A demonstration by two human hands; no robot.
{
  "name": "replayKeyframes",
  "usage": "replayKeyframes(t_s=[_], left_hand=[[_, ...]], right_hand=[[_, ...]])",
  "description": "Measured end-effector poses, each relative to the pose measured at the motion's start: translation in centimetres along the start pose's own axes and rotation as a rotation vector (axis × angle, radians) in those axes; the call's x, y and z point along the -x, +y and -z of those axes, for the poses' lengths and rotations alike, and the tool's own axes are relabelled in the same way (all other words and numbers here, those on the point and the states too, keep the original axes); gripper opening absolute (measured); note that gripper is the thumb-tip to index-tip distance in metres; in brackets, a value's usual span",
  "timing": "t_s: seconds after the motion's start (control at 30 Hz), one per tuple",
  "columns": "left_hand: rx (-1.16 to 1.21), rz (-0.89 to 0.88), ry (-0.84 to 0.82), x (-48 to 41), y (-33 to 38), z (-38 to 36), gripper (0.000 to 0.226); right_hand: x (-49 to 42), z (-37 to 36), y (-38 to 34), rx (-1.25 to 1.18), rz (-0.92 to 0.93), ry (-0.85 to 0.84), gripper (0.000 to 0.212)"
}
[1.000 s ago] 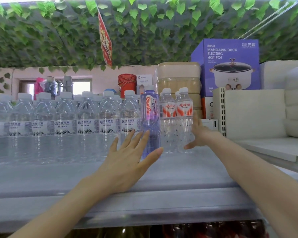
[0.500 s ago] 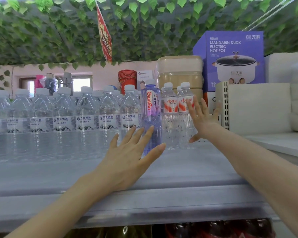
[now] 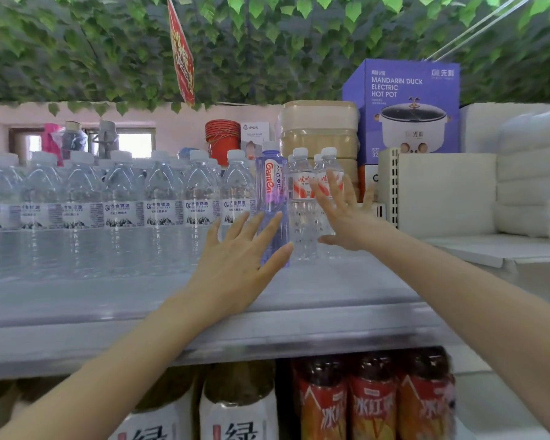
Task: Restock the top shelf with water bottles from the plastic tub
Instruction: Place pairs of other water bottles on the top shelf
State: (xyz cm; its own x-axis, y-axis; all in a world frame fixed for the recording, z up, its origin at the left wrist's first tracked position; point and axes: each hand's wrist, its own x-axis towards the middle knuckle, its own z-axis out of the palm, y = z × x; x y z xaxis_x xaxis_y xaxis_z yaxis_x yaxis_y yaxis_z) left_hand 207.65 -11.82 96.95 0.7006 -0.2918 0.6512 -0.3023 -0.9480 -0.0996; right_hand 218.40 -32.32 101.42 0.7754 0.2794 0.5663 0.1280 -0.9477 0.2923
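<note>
1. Left hand [image 3: 238, 265]: open, fingers straight. My fingertips lie over the lower body of the purple Ganten bottle [image 3: 271, 192]. It grips nothing.
2. Right hand [image 3: 343, 217]: open, fingers spread in front of the red-labelled water bottles [image 3: 300, 185]. I cannot tell whether it touches them.
3. Stock on the top shelf [image 3: 331, 290]: a row of clear water bottles [image 3: 124, 198] fills the left. The purple and red-labelled bottles stand upright at its right end.
4. Progress, as I judge it: the back of the shelf is well stocked and the front strip is bare. The plastic tub is out of view, so I cannot tell how much is left in it.
5. Surroundings: a white divider [image 3: 388, 185] stands to the right. A hot pot box [image 3: 404, 106] sits behind, with a leaf canopy [image 3: 267, 42] overhead and iced tea bottles [image 3: 372, 404] on the shelf below.
</note>
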Motion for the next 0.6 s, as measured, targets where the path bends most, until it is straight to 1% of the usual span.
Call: replayKeyframes(t_s=[0.13,0.2,0.3,0.37,0.43,0.5,0.6], left_hand=[[-0.163,-0.034,0.084,0.8,-0.2,0.7,0.082],[-0.227,-0.069,0.158,1.3,-0.7,1.0,0.077],[-0.207,-0.118,0.267,2.3,-1.4,1.4,0.064],[-0.199,-0.118,0.28,3.2,-1.7,1.3,0.062],[-0.194,-0.118,0.292,4.6,-1.4,1.5,0.062],[-0.188,-0.119,0.28,6.3,-1.1,1.7,0.062],[-0.206,-0.133,0.236,9.0,-0.8,2.0,0.062]], right_hand=[[2.9,2.3,-2.5,-0.098,0.014,0.057,0.097],[4.4,3.4,-3.6,-0.085,0.031,0.12,0.091],[7.2,4.9,-5.0,-0.072,0.034,0.206,0.082],[9.1,5.4,-6.0,-0.081,0.022,0.216,0.076],[11.2,5.5,-6.9,-0.068,0.04,0.261,0.071],[13.0,5.6,-7.6,-0.022,0.079,0.304,0.072],[15.3,5.8,-8.5,0.048,0.108,0.347,0.067]])
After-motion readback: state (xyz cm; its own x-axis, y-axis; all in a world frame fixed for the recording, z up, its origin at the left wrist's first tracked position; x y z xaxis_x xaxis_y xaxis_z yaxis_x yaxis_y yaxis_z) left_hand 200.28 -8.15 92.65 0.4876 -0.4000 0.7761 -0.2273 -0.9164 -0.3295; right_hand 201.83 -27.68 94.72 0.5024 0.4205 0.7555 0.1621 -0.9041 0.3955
